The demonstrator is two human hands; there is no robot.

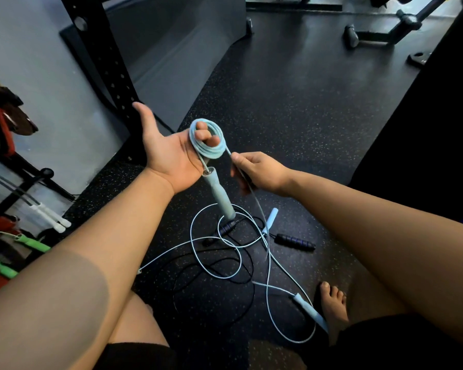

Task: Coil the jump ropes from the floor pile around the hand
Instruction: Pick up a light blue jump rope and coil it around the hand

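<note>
While the light-blue rope coil (210, 153) is being held around the curled fingers (202, 134) of the left hand (169, 153), the free strand (227, 150) is being pinched by the right hand (254, 169) just right of that coil, slack running down to the floor pile (225, 252) beneath it.

Ahead of me the black speckled rubber floor (292, 102) lay open. The black perforated steel rack upright (112, 76) stood near my left hand (169, 153); the light-blue plastic jump rope (208, 149) barred the gap to my right hand (257, 169). Below, its loose loops, a black foam-grip handle (296, 242) and a bare foot (333, 305) cluttered the floor.
</note>
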